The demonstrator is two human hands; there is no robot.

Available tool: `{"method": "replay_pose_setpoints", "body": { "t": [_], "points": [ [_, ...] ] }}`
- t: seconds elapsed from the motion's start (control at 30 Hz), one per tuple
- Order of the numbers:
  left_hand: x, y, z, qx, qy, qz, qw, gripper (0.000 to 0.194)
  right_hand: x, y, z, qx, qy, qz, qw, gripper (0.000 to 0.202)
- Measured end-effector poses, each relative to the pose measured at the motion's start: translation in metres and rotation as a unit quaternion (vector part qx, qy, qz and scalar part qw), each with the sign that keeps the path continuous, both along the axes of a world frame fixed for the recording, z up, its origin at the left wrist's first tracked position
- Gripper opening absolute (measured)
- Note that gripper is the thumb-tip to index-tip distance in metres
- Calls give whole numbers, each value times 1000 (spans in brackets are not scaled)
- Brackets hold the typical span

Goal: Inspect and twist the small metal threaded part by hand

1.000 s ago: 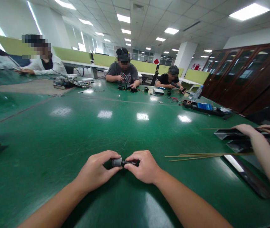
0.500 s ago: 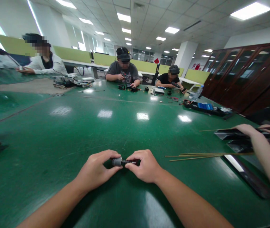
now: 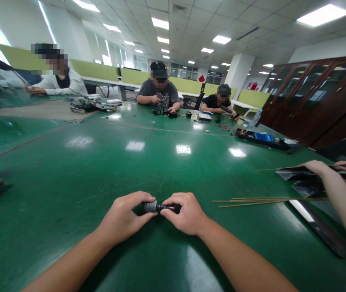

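Green surface (image 3: 69,170) unchanged: left hand (image 3: 121,221) and right hand (image 3: 186,215) stay put, fingers pinching the small metal cylinder (image 3: 150,207) and its thin shaft (image 3: 166,207).

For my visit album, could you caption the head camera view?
Left hand and right hand pinch a small grey cylindrical part above a green table.

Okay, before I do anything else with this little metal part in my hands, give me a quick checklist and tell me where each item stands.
1. Left hand gripping the part: ok.
2. Right hand pinching its thin end: ok.
3. Part held just over the table, not near an edge: ok.
4. Neighbour's arm apart from your hands: ok.
5. Sticks lie beside your right hand, untouched: ok.
6. Part's two pieces seated together: cannot tell.
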State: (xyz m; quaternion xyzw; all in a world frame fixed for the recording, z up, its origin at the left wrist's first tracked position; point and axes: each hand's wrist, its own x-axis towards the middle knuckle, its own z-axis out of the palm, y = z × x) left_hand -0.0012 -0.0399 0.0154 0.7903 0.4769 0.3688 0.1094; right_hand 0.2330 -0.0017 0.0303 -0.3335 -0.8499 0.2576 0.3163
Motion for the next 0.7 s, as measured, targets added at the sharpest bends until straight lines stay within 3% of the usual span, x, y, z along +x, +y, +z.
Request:
{"method": "replay_pose_setpoints", "body": {
  "t": [0.7],
  "points": [
    [-2,1,2,3,-11,19,1000,26,0,4,-4,-1,31,-14,999,11]
  ]
}}
